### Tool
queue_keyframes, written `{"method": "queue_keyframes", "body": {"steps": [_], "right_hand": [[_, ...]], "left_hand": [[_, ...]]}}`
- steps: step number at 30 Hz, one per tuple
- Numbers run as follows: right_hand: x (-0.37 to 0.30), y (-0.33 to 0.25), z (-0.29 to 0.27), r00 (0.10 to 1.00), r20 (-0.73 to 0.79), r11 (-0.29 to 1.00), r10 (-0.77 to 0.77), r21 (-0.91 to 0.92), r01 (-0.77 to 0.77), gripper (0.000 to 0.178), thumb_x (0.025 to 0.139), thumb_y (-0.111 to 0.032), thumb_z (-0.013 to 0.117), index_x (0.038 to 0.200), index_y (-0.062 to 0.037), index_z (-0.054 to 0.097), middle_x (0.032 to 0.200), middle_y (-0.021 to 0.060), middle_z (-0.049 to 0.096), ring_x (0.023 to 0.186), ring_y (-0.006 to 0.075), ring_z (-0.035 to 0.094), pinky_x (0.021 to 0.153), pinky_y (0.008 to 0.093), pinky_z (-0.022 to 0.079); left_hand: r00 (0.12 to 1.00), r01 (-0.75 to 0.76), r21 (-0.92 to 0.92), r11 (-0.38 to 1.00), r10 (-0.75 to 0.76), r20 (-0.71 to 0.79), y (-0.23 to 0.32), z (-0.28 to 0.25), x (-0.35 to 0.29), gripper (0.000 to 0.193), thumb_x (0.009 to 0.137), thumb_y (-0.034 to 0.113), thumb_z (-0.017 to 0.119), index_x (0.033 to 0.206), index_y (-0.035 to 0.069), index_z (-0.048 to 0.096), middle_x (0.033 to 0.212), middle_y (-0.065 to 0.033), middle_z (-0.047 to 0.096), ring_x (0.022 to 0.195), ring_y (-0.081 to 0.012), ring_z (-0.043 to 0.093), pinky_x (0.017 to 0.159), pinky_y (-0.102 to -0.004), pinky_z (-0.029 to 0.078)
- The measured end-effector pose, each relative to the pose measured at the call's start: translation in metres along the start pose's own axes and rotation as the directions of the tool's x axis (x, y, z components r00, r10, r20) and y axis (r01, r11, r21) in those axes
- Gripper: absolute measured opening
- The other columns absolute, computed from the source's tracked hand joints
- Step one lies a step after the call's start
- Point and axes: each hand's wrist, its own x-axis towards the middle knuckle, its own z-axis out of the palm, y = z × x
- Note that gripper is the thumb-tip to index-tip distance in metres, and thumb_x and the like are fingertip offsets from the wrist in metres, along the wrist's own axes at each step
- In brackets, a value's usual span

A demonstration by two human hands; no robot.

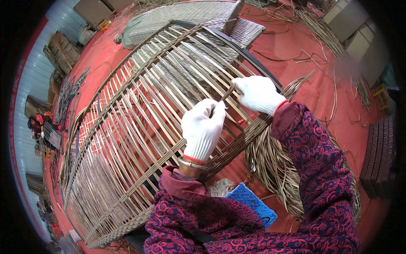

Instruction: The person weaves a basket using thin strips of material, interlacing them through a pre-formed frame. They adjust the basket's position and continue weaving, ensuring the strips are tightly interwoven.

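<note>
A large wicker panel [230, 153] of long pale slats with woven bands across it lies in front of me. My left hand [202, 127], in a white knit glove, is closed in a pinch over the slats. Just to its right and a little farther off, my right hand [259, 95], gloved the same way, is also pinched. A narrow brown weaving strip [228, 91] runs between the two hands, its ends hidden in the fingers. Under the near right edge of the panel hangs a thick bundle of loose brown strips [275, 169].
A blue textured pad [250, 205] lies by my lap. Finished woven panels [177, 17] rest beyond the slats. Loose strips [319, 31] trail over the red floor [302, 80] at far right. Dark stacked pieces [376, 152] stand right. Another person [40, 127] sits far left.
</note>
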Motion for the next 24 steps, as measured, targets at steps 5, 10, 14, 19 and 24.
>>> {"method": "queue_keyframes", "body": {"steps": [5,10,14,19,24], "right_hand": [[0.005,0.01,-0.014,0.988,0.131,0.897,-0.082,0.441,0.016,0.047,0.084,-0.019,0.062,0.129,-0.0086,0.067,0.106,0.0138,0.075,0.1,0.0289,0.072,0.089,0.0411,0.055],[0.005,0.02,-0.042,0.94,0.291,0.888,-0.179,0.46,0.026,0.034,0.083,-0.03,0.07,0.103,-0.0038,0.077,0.094,0.0157,0.076,0.091,0.0273,0.071,0.084,0.0383,0.053],[-0.002,0.044,-0.066,0.988,0.145,0.957,-0.06,0.288,0.016,0.031,0.081,-0.035,0.073,0.092,-0.0057,0.077,0.088,0.015,0.073,0.088,0.0323,0.069,0.081,0.0411,0.053],[-0.016,0.072,-0.103,0.986,0.047,0.945,0.161,0.28,-0.168,0.027,0.085,-0.033,0.072,0.09,-0.0066,0.076,0.081,0.0099,0.071,0.079,0.0251,0.068,0.076,0.0394,0.051],[-0.043,0.043,-0.116,0.982,-0.09,0.919,-0.165,0.348,0.186,0.021,0.086,-0.025,0.073,0.092,-0.0047,0.073,0.078,0.0092,0.069,0.074,0.0217,0.064,0.071,0.0361,0.05]], "left_hand": [[0.929,-0.367,0.411,0.834,0.35,0.119,0.002,0.017,0.019,0.027,0.091,0.029,0.067,0.075,0.008,0.069,0.065,-0.0143,0.065,0.061,-0.0361,0.066,0.059,-0.0432,0.052],[0.962,-0.273,0.382,0.883,0.261,0.084,-0.005,0.036,0.024,0.023,0.095,0.029,0.067,0.084,0.009,0.072,0.076,-0.0132,0.07,0.073,-0.0318,0.071,0.066,-0.0402,0.054],[0.938,-0.341,0.16,0.926,0.345,0.002,-0.014,0.042,0.017,0.014,0.091,0.014,0.074,0.104,0.01,0.075,0.093,-0.0112,0.074,0.082,-0.0294,0.074,0.075,-0.0366,0.057],[0.822,-0.554,0.137,0.821,0.566,-0.072,-0.008,0.035,0.023,0.022,0.086,0.004,0.075,0.108,0.007,0.073,0.101,-0.0123,0.074,0.091,-0.0309,0.073,0.082,-0.0371,0.058],[0.78,-0.626,-0.051,0.778,0.625,-0.029,0.025,0.043,0.035,0.032,0.092,0.008,0.069,0.124,0.007,0.067,0.116,-0.0191,0.07,0.101,-0.0371,0.07,0.091,-0.0414,0.055]]}}
